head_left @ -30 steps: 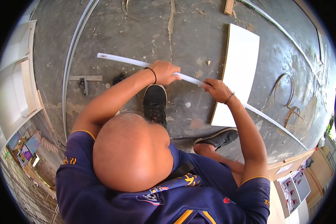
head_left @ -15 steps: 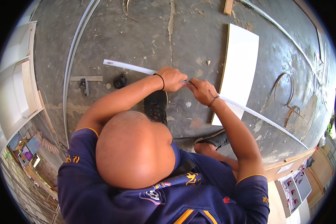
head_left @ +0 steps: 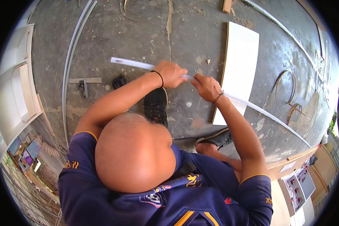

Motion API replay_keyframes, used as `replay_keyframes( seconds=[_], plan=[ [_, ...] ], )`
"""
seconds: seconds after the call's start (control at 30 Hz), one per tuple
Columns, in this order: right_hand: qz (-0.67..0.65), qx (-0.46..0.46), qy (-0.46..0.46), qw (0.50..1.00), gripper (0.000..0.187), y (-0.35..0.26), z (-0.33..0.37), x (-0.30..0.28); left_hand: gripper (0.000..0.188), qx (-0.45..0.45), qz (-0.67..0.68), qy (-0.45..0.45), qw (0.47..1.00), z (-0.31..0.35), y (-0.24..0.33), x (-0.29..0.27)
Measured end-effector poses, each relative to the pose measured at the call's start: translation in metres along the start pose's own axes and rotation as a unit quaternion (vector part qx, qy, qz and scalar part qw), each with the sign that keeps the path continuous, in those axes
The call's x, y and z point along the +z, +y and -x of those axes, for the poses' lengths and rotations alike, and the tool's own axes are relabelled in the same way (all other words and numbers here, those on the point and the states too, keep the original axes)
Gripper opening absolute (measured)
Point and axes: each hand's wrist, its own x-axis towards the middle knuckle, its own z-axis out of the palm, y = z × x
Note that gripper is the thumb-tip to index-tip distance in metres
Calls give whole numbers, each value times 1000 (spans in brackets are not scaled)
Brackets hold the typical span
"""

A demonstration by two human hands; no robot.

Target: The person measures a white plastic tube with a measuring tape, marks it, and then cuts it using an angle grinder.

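A long, slim white plastic pipe runs across in front of me, held above the grey floor. My left hand is wrapped round it, palm down, with the pipe's short marked end sticking out to the left. Close to the right, my right hand also grips it, its fingers curled over. A short stretch of pipe shows between the two hands. Beyond my right wrist the pipe passes over a white board and slopes down to the lower right. The undersides of both grips are hidden.
The white board lies right of my hands. A tape measure and a try square lie at the left, beside long white strips. Coiled bands lie at the right. My shoe is just below my left hand.
Both hands have moved slightly up the picture. The pipe's left end has shifted right, nearer my left hand. The stretch between the hands, dark grey before, now looks white.
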Motion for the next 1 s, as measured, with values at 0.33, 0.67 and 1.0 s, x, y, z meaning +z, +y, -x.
replay_keyframes(
  seconds=[0.33, 0.67, 1.0],
  plan=[
    [-10, 37, -46, 998, 25, 12, 3, -11, 30, -16, 48, 17, 999, 6, -14, 7],
    [2, -2, -6, 1000, 23, -4, -2, -5, 30, -3, 11, 4, 1000, 1, 1, 1],
    [-14, 11, -6, 1000, 21, 9, -2, -6, 31, -3, 37, 17, 999, -2, -12, 4]
  ],
)
